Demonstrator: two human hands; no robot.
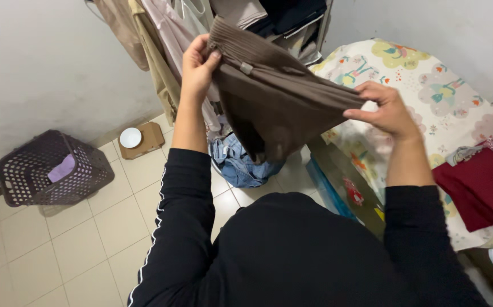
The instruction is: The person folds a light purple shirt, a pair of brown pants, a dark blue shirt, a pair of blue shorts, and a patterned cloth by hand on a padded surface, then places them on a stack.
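Basket (53, 169): purple, tipped on the tiled floor, far left.
Left hand (197, 67): closed, pinching the ribbed waistband of the brown garment (275, 99).
Brown garment: held up in the air between both hands (above a blue heap (241, 163)).
Right hand (386, 111): fingers pinched shut on the garment's other edge.
Bed (428, 85): patterned sheet, right.

Brown ribbed garment (275, 96), held up mid-air, folded, drooping at centre
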